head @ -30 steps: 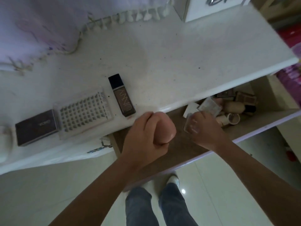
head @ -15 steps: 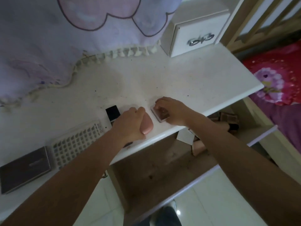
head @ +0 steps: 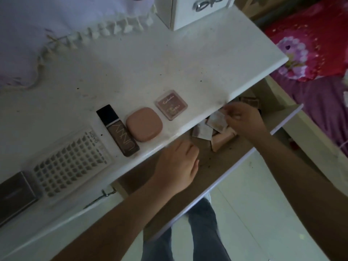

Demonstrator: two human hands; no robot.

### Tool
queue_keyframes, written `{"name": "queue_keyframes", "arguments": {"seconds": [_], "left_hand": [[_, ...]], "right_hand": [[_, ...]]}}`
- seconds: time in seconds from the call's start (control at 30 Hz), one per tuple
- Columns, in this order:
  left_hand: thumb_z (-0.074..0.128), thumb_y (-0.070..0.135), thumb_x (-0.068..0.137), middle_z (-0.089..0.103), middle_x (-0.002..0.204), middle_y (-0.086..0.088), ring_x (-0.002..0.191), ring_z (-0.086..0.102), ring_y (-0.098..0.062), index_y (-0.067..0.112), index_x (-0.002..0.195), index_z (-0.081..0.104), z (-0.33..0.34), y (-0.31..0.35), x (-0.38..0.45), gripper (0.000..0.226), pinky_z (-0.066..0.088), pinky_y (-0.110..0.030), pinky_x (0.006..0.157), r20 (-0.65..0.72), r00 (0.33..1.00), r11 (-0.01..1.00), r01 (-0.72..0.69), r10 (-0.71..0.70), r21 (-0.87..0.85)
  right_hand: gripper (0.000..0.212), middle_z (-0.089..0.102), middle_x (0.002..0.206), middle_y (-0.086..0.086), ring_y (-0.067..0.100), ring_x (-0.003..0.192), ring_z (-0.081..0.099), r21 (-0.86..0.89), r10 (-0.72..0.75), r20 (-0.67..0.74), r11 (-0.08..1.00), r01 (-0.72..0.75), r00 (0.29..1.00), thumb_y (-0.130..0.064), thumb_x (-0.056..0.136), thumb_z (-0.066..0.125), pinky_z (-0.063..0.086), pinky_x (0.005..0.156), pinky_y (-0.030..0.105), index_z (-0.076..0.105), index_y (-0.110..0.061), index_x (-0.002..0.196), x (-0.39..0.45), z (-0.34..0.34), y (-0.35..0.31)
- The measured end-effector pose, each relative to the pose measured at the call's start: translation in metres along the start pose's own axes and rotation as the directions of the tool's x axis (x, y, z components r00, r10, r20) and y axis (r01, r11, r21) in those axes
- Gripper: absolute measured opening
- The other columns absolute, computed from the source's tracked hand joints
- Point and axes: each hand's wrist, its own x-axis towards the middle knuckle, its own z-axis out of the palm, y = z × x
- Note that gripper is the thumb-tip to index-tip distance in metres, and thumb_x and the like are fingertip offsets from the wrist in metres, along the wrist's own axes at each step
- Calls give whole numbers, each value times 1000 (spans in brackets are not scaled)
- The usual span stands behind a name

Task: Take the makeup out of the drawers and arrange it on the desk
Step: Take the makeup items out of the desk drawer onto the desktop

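Observation:
Along the white desk's [head: 169,59] front edge lies a row of makeup: a dark palette [head: 15,194], a clear lash tray [head: 69,166], a foundation bottle [head: 117,129], a pink compact [head: 144,124] and a small square pink case [head: 171,104]. Below it the drawer [head: 216,166] stands open. My right hand [head: 243,119] is inside it and pinches a small clear-lidded case [head: 216,121] among several other pieces [head: 222,138]. My left hand [head: 178,166] hovers over the drawer's bare left part, fingers relaxed, holding nothing.
A small white drawer box [head: 197,12] stands at the desk's back. A lilac fringed cloth [head: 56,34] covers the back left. A bed with red and purple bedding [head: 316,53] is close on the right. My legs [head: 188,232] stand on the tiled floor under the drawer.
Both hands set down the pink compact and the square case on the desk, then dropped back to the drawer. My right hand took hold of a clear-lidded case.

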Motion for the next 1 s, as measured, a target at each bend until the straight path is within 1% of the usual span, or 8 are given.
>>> {"name": "queue_keyframes", "arguments": {"seconds": [0.13, 0.23, 0.4, 0.53, 0.6, 0.73, 0.83, 1.0], "left_hand": [[51, 28, 91, 20, 152, -13, 141, 21, -26, 11, 146, 16, 63, 5, 12, 66, 23, -33, 114, 315, 849, 901, 430, -425, 59], [50, 22, 92, 3, 155, -16, 144, 5, -31, 9, 148, -1, 89, -5, 26, 77, 6, -40, 118, 297, 728, 786, 578, -618, 220], [43, 26, 93, 20, 151, -18, 139, 18, -33, 6, 144, 21, 114, -26, 42, 59, 11, -44, 115, 213, 575, 609, 777, -790, 162], [74, 21, 70, 53, 125, -28, 113, 54, -40, -3, 121, 54, 131, -20, 31, 60, 42, -41, 100, 123, 697, 697, 653, -706, 296], [63, 22, 82, 44, 136, -22, 124, 45, -33, 0, 130, 43, 134, -7, 21, 56, 32, -35, 108, 235, 728, 753, 550, -644, 360], [44, 17, 95, 25, 147, -17, 133, 31, -29, 3, 140, 24, 125, 6, 15, 51, 24, -33, 110, 316, 635, 691, 716, -704, 99], [55, 24, 90, 31, 146, -12, 133, 33, -23, 8, 142, 24, 95, 26, 27, 62, 24, -24, 105, 312, 714, 723, 682, -628, -106], [62, 29, 71, 67, 103, -14, 98, 51, -12, 15, 117, 47, 38, 44, 64, 50, 35, -23, 89, -179, 899, 912, 372, -400, -171]], "right_hand": [[31, 58, 116, 24, 36, 107, 54, -236, 140, 196, 967, -92, 971, -13, 91, 47, 37, 81, 27, 55, 2, 117, 4, 6, 42], [57, 52, 122, 27, 41, 108, 51, -323, 72, 247, 946, 12, 966, -36, 82, 47, 41, 84, 38, 44, -3, 129, 15, 30, 66], [84, 22, 145, 26, 42, 133, 25, -419, -5, 249, 901, 112, 969, -32, 77, 64, 35, 98, 53, 19, -5, 142, 43, 63, 90], [77, 20, 144, 27, 43, 129, 28, -458, -28, 314, 871, 178, 949, -26, 81, 63, 33, 100, 49, 19, -4, 141, 53, 70, 101], [75, 28, 139, 27, 42, 125, 34, -469, -33, 300, 865, 177, 953, -25, 80, 64, 34, 98, 47, 23, -4, 140, 52, 67, 96], [81, 32, 135, 26, 42, 122, 36, -447, -12, 343, 877, 175, 939, -28, 75, 69, 36, 98, 46, 23, -7, 139, 48, 53, 88], [72, 38, 132, 20, 36, 119, 41, -366, -57, 430, 901, 232, 901, -22, 75, 68, 41, 93, 40, 29, -10, 135, 39, 24, 84], [65, 43, 132, 18, 37, 117, 46, -240, -282, 445, 877, 417, 850, 1, 64, 73, 44, 91, 37, 48, -5, 124, 30, -44, 81]]}}
